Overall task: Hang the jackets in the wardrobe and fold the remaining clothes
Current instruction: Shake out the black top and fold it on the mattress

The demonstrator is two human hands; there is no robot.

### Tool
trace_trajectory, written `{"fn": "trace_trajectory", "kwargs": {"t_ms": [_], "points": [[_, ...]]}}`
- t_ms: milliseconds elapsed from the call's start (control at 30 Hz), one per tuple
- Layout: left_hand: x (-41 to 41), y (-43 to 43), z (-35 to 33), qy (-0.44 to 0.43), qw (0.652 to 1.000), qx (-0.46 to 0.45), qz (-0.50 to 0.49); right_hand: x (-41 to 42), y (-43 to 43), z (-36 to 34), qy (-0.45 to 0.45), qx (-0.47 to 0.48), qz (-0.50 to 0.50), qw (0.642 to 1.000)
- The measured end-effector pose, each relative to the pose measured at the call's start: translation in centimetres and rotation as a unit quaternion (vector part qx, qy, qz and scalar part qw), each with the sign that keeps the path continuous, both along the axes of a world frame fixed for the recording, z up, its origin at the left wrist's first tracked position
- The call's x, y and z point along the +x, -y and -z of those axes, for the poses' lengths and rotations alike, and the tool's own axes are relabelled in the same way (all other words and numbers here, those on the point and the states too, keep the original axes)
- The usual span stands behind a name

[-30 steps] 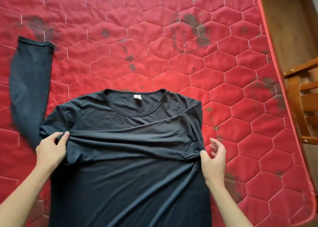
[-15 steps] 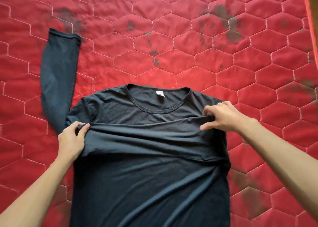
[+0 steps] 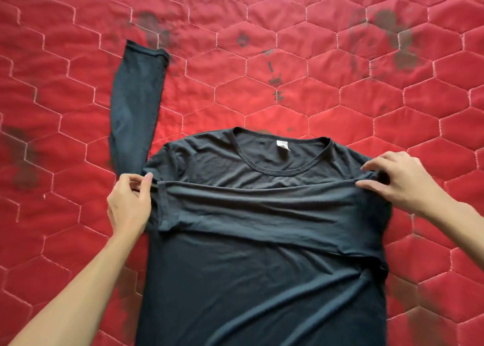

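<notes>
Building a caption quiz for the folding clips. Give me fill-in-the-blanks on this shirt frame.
1. The shirt lies on a ____ quilted mattress.
2. The folded sleeve crosses the chest; the other sleeve stretches away on the person's ____ side.
3. The collar label is ____.
4. The left hand is at the folded sleeve's ____.
Missing: red; left; white; cuff.

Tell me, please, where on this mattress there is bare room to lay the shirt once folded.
Free: the wide red mattress beyond the collar, right of the outstretched sleeve, and the strip right of the dark shirt. Crowded: both shoulders, where the left hand and right hand are.
</notes>
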State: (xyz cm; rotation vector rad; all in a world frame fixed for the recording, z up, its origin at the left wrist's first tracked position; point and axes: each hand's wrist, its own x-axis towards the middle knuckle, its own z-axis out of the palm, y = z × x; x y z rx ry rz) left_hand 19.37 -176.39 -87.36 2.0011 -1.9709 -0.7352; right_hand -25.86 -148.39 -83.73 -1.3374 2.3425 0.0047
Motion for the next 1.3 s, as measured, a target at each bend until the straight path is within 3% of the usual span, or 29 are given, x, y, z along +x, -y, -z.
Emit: {"fn": "trace_trajectory", "kwargs": {"t_ms": [100, 267, 367, 433, 533, 567, 667, 700, 767, 967, 1133, 1167, 1300], "points": [[0.4, 1.4, -0.8, 0.005, 0.998, -0.025, -0.053, 4.4, 4.6, 0.0, 0.027, -0.093, -0.004, 0.995], [-0.1, 4.4, -0.7, -0.002, 0.994, 0.069, -0.088, 13.5, 14.9, 0.4, 0.177, -0.118, -0.005, 0.977], [-0.7, 6.8, -0.4, -0.079, 0.972, 0.133, -0.175, 19.1, 20.8, 0.1, 0.242, -0.089, 0.007, 0.966], [-1.0, 8.0, -0.6, -0.175, 0.946, 0.19, -0.197, 22.3, 24.2, 0.0, 0.269, -0.068, 0.009, 0.961], [0.2, 10.0, -0.6, -0.311, 0.891, 0.24, -0.225, 26.1, 27.8, -0.1, 0.281, -0.048, -0.006, 0.959], [1.2, 10.7, -0.9, -0.366, 0.861, 0.258, -0.242, 27.1, 28.7, -0.1, 0.282, -0.042, -0.013, 0.958], [5.3, 12.1, -2.3, -0.554, 0.722, 0.316, -0.267, 29.9, 30.7, 0.3, 0.294, -0.025, -0.016, 0.955], [6.7, 12.5, -2.8, -0.592, 0.692, 0.317, -0.264, 30.8, 31.3, 0.5, 0.302, -0.024, -0.016, 0.953], [9.4, 13.3, -3.9, -0.631, 0.664, 0.311, -0.253, 32.6, 32.6, 0.8, 0.343, -0.023, -0.018, 0.939], [14.8, 17.3, -6.6, -0.631, 0.685, 0.246, -0.27, 39.8, 37.3, -1.5, 0.477, 0.027, -0.038, 0.877], [18.2, 20.5, -9.8, -0.61, 0.715, 0.248, -0.236, 46.1, 42.4, -4.0, 0.654, 0.073, 0.145, 0.739], [18.7, 21.0, -10.5, -0.609, 0.719, 0.246, -0.226, 46.8, 43.4, -4.3, 0.666, 0.077, 0.158, 0.724], [20.5, 21.9, -13.2, -0.626, 0.721, 0.243, -0.169, 48.7, 46.3, -6.4, 0.674, 0.079, 0.129, 0.723]]}}
